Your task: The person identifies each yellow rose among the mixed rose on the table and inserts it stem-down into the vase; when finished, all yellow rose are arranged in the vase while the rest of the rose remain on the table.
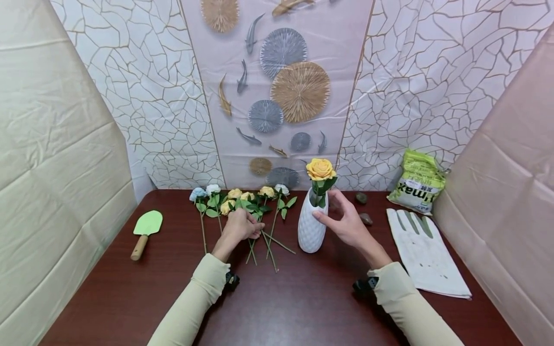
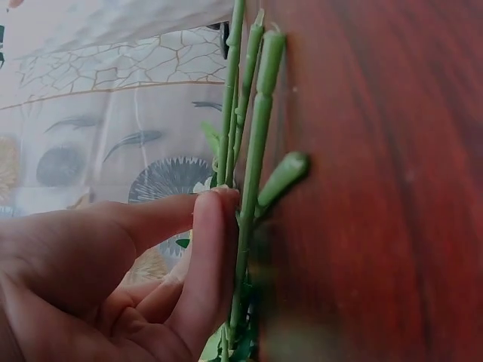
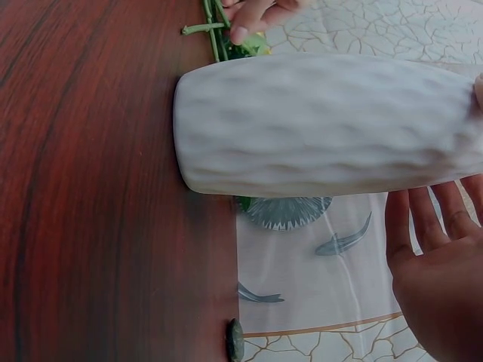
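Observation:
A white textured vase [image 1: 311, 226] stands upright on the table with a yellow rose [image 1: 321, 170] in its mouth. My right hand [image 1: 346, 222] holds the vase near its top, thumb on the near side and fingers behind; the right wrist view shows the hand [image 3: 441, 256] beside the upper vase [image 3: 324, 124]. To the left, my left hand [image 1: 240, 226] is over several roses lying on the table. In the left wrist view, thumb and forefinger of that hand [image 2: 151, 264] pinch together at the green stems [image 2: 256, 143]; which stem is between the tips is partly hidden.
Blue and white roses [image 1: 198, 193] lie left of the yellow ones [image 1: 246, 196]. A green trowel [image 1: 147, 226] with a wooden handle is at far left. On the right are stones [image 1: 365, 219], a white glove [image 1: 421, 254] and a green bag [image 1: 417, 182] against the wall.

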### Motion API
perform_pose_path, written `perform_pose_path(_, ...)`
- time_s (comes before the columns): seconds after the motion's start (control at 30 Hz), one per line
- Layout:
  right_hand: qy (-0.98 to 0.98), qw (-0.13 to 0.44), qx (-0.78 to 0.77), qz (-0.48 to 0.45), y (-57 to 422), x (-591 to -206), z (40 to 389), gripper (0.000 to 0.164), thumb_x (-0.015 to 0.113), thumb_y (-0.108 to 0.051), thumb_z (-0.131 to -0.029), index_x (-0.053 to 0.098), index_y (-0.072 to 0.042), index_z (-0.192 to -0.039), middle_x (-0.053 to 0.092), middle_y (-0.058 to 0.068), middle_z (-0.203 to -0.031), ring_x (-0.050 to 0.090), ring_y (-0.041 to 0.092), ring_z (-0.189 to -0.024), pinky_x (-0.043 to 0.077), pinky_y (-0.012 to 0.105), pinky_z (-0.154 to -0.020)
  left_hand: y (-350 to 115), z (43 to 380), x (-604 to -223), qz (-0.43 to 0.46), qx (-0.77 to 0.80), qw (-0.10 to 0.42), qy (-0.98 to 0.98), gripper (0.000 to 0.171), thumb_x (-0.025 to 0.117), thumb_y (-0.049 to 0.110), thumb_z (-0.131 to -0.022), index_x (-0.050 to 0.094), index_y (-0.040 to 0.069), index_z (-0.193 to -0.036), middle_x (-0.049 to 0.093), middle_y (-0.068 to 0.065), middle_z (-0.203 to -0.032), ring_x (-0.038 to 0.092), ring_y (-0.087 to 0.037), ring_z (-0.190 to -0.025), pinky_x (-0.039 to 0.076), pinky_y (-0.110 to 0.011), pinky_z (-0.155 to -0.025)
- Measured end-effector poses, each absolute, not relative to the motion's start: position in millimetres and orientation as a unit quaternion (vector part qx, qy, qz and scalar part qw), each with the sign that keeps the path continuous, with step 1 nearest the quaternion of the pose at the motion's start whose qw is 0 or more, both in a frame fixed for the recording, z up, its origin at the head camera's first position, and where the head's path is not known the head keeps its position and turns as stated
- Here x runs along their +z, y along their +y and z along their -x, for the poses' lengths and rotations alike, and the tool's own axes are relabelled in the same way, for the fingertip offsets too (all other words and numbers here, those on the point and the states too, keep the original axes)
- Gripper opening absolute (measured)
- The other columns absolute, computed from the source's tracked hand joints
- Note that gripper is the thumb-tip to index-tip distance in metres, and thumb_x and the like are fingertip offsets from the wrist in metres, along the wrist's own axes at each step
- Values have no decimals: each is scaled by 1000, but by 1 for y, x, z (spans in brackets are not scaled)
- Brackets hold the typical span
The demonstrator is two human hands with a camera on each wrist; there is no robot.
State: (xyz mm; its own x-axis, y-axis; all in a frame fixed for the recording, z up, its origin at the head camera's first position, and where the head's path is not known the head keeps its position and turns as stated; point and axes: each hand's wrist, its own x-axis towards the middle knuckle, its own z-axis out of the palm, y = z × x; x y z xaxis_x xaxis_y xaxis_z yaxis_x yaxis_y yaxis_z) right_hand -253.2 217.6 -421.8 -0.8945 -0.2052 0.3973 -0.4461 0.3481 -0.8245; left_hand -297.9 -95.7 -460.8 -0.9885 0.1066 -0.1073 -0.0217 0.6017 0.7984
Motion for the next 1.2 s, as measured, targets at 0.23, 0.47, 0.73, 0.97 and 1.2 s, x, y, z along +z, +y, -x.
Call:
perform_pose_path(0.23,-811,115,535,-204,219,-426,256,48,76,-24,-92,52,-16,-133,62,4,-136,59,18,-125,51,35,-100,-99,300,-460,-8,514,105,852,12,77,13,-89,76,1,-87,76,-7,-74,76,-21,-65,64,-35,-65)
perform_pose_path(0.47,-805,116,542,-210,219,-426,256,49,77,-25,-91,52,-21,-133,62,0,-136,59,16,-124,51,35,-99,-102,298,-451,-5,556,109,824,15,76,14,-90,77,-1,-93,77,-10,-78,76,-20,-69,64,-36,-72)
perform_pose_path(0.73,-808,111,543,-203,215,-419,250,48,77,-24,-91,53,-18,-132,62,2,-136,58,18,-126,50,41,-102,-103,295,-442,-37,583,72,808,13,75,13,-90,74,1,-94,77,-11,-80,77,-25,-72,64,-39,-73)
perform_pose_path(0.97,-810,110,541,-198,215,-413,245,50,77,-25,-91,53,-16,-134,63,5,-135,60,18,-122,52,33,-98,-100,290,-428,-71,553,17,830,18,78,25,-90,72,9,-94,77,-5,-79,76,-29,-75,63,-47,-76)
perform_pose_path(1.2,-803,118,545,-209,219,-427,255,49,77,-27,-91,53,-23,-133,63,-1,-133,60,16,-120,52,32,-97,-95,287,-411,-105,550,-72,826,23,75,38,-91,73,16,-97,78,2,-81,77,-19,-73,63,-34,-72)
